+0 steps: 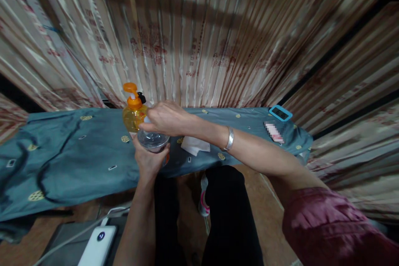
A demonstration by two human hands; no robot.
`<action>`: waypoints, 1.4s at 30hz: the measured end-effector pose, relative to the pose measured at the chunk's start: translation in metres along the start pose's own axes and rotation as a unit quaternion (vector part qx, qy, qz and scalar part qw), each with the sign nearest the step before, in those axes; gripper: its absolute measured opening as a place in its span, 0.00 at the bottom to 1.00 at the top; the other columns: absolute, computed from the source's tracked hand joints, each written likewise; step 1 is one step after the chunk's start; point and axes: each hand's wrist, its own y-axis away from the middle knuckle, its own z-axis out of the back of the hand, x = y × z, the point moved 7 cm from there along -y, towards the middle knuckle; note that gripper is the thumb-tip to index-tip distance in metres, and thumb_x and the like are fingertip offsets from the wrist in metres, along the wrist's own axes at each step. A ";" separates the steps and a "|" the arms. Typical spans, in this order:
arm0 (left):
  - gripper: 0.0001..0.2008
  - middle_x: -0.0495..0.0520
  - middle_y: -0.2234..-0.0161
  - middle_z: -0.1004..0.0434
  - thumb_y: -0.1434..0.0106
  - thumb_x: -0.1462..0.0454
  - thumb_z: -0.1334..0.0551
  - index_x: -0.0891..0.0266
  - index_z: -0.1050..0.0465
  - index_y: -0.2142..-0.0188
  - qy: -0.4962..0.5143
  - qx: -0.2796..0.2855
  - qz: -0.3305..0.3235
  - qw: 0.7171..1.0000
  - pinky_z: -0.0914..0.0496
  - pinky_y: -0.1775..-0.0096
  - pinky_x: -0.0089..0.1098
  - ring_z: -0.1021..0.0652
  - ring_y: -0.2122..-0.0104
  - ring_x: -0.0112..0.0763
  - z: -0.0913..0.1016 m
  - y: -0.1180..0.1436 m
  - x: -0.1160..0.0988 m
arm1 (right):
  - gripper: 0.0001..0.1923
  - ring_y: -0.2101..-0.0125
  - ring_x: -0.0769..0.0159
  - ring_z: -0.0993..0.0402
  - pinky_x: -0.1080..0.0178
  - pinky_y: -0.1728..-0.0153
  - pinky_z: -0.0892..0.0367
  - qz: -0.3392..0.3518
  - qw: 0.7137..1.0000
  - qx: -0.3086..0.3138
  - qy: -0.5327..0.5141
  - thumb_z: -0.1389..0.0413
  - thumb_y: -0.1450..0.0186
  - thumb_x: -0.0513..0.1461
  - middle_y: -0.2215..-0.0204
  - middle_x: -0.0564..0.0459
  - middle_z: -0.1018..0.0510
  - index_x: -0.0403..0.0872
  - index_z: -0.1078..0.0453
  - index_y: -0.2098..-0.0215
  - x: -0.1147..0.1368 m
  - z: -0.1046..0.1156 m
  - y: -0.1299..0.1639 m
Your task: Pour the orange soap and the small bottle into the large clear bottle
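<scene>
My left hand (149, 160) is wrapped round a clear round plastic container (153, 141), held up near the front edge of the cloth-covered table. A bit of orange shows on the container's side by my fingers. Over its top, my right hand (166, 118) is closed, with the fingertips at the left rim. Something small and whitish shows at those fingers, too unclear to name. Just behind stands a pump bottle (132, 118) of yellow liquid with an orange pump head. A folded white cloth or tissue (195, 145) lies right of the container.
A blue-framed digital clock (280, 113) and a blurred-out pink and white packet (274, 132) sit at the table's right end. Patterned curtains (193, 41) hang behind the blue-green tablecloth (102, 149). At lower left, a white device (98, 245) with a cable rests on a dark surface.
</scene>
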 end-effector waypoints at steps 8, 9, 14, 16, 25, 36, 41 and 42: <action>0.45 0.63 0.48 0.28 0.61 0.57 0.27 0.62 0.43 0.45 -0.001 0.002 -0.002 1.000 0.28 0.48 0.44 0.24 0.48 0.49 0.000 0.001 -0.001 | 0.17 0.59 0.51 0.21 0.59 0.63 0.32 0.050 0.998 0.021 -0.012 0.50 0.29 0.42 0.64 0.36 0.19 0.34 0.28 0.57 0.002 0.003 0.006; 0.45 0.63 0.48 0.27 0.61 0.57 0.28 0.63 0.43 0.45 0.000 0.001 -0.005 1.000 0.28 0.48 0.43 0.23 0.49 0.48 0.000 0.001 -0.002 | 0.18 0.59 0.50 0.21 0.58 0.62 0.32 0.046 0.999 0.022 -0.011 0.50 0.29 0.42 0.63 0.35 0.19 0.33 0.27 0.57 0.003 0.005 0.006; 0.43 0.61 0.51 0.25 0.60 0.56 0.28 0.62 0.42 0.45 0.007 0.007 -0.019 1.000 0.26 0.52 0.40 0.21 0.53 0.45 -0.001 0.002 -0.001 | 0.27 0.56 0.44 0.23 0.54 0.60 0.32 0.008 1.000 0.027 0.011 0.51 0.30 0.50 0.64 0.32 0.19 0.32 0.25 0.60 0.003 0.008 0.002; 0.43 0.61 0.50 0.25 0.60 0.57 0.28 0.62 0.42 0.45 0.006 0.004 -0.025 1.000 0.26 0.51 0.40 0.22 0.52 0.44 0.000 0.003 -0.001 | 0.22 0.58 0.45 0.23 0.56 0.62 0.33 0.016 0.998 0.054 -0.001 0.48 0.30 0.46 0.64 0.33 0.20 0.31 0.26 0.59 0.002 0.006 0.001; 0.43 0.60 0.51 0.24 0.59 0.58 0.28 0.62 0.42 0.45 0.003 0.000 -0.023 1.000 0.25 0.51 0.39 0.21 0.52 0.44 0.000 0.003 -0.001 | 0.26 0.58 0.42 0.23 0.58 0.69 0.39 0.034 0.995 0.075 -0.057 0.43 0.34 0.47 0.62 0.31 0.20 0.30 0.31 0.51 0.001 0.010 0.000; 0.42 0.60 0.52 0.24 0.60 0.57 0.28 0.61 0.41 0.47 0.013 0.002 -0.013 1.000 0.25 0.51 0.41 0.21 0.53 0.45 0.001 0.002 -0.004 | 0.20 0.56 0.41 0.23 0.57 0.66 0.35 0.046 0.993 0.076 -0.072 0.40 0.36 0.37 0.60 0.30 0.20 0.31 0.30 0.50 0.003 0.012 -0.002; 0.42 0.60 0.52 0.25 0.60 0.56 0.28 0.62 0.41 0.46 0.000 0.003 -0.009 1.000 0.25 0.52 0.41 0.21 0.52 0.46 0.001 0.002 -0.006 | 0.18 0.57 0.34 0.23 0.52 0.65 0.31 0.008 0.997 0.055 -0.057 0.40 0.35 0.40 0.62 0.26 0.20 0.28 0.25 0.59 0.003 0.016 -0.005; 0.42 0.60 0.52 0.25 0.60 0.57 0.28 0.62 0.42 0.46 0.002 0.004 -0.010 1.000 0.25 0.52 0.41 0.21 0.52 0.46 0.001 0.002 -0.007 | 0.16 0.57 0.36 0.23 0.53 0.65 0.31 0.007 0.996 0.064 -0.058 0.40 0.36 0.37 0.62 0.26 0.20 0.28 0.25 0.58 0.003 0.016 -0.005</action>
